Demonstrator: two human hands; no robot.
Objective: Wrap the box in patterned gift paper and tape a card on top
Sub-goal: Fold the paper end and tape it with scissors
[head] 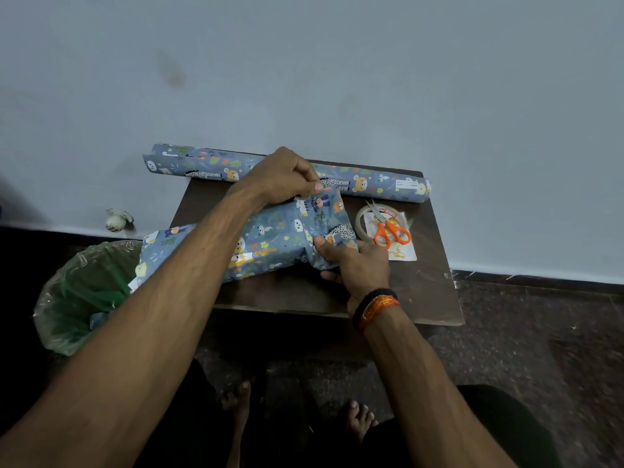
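**End-flap fold in hand, no tape or card on yet**

Both hands were on the right end of the wrapped box point(270, 241), which lay on the small dark table point(422, 298) between the forearms. Left hand point(283, 177) reached across from above and pinched the upper edge of the patterned gift paper point(324, 211) between thumb and fingers, other fingers curled. Right hand point(354, 265) gripped the same end from below, thumb pressed on top of the paper, fingers underneath. Box body itself was hidden; only paper showed, and the left end overhung the table near the green-lined bin point(77, 298).

Judgement: the step was folding in the end flap; long seam looked closed, card not attached.

Just beyond the right hand: tape roll point(363, 228), orange-handled scissors point(391, 231) lying over it, and the card point(403, 253) under both. Spare paper roll point(371, 182) lay behind the left hand, along the wall.

Next move would call for one hand to pin the fold flat while the other went for tape. Right hand is nearer, so the left would have to hold alone. Risk: flap springs open on release.
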